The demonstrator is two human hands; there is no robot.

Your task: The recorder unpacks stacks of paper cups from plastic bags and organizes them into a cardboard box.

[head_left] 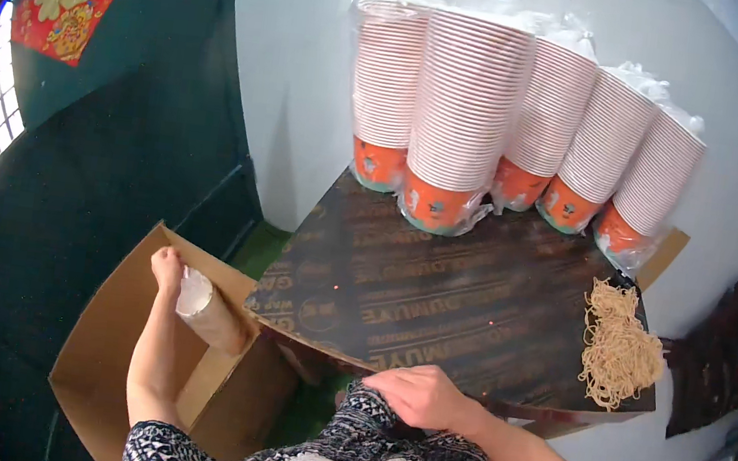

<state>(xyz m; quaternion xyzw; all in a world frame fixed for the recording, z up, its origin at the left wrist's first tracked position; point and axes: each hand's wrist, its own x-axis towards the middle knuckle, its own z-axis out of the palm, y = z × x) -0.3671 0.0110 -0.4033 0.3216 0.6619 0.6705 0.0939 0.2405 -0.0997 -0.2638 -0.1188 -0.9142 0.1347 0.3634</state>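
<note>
Film (pixel 195 292) on the wrapped stack (pixel 218 323) is seemingly filling the left hand's (pixel 166 268) grip; strain could be tearing it; right hand's (pixel 416 396) grip, I cannot tell.

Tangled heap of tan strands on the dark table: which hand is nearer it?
Right. The right hand is left of the heap, near the table; the left hand is farther left, at the brown cardboard box.

From the head, one wide fisheye view looks down and forward, close above the patterned clothing (pixel 353 431) at lower centre, toward the dark tabletop (pixel 343 250) mid-frame.
</note>
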